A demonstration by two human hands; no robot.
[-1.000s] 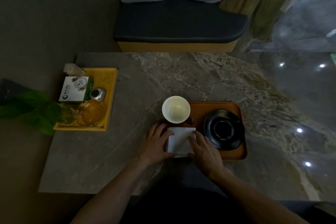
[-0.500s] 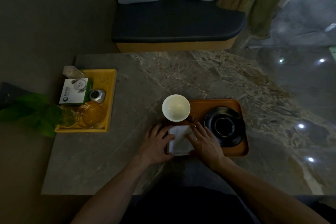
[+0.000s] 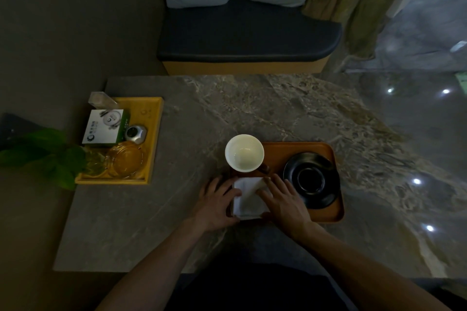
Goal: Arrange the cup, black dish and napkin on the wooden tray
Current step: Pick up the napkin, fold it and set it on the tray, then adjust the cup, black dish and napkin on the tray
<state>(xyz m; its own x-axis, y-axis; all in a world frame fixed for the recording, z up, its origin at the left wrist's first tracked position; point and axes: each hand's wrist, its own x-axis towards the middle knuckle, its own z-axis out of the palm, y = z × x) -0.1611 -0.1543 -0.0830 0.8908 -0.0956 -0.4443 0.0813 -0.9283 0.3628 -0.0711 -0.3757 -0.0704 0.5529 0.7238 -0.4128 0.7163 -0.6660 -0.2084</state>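
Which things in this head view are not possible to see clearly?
- Head view: the near left end of the wooden tray is hidden under the napkin, left hand and right hand.
- The cup hides its own base.
- The print on the white box is too small.
- The black dish centre is too dark.

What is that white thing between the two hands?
A folded white napkin lies between the left hand and right hand on the wooden tray, seen from the head camera.

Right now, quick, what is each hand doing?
Left hand: open, fingers resting on the left edge of the folded white napkin.
Right hand: open, flat on the napkin's right side, not gripping.
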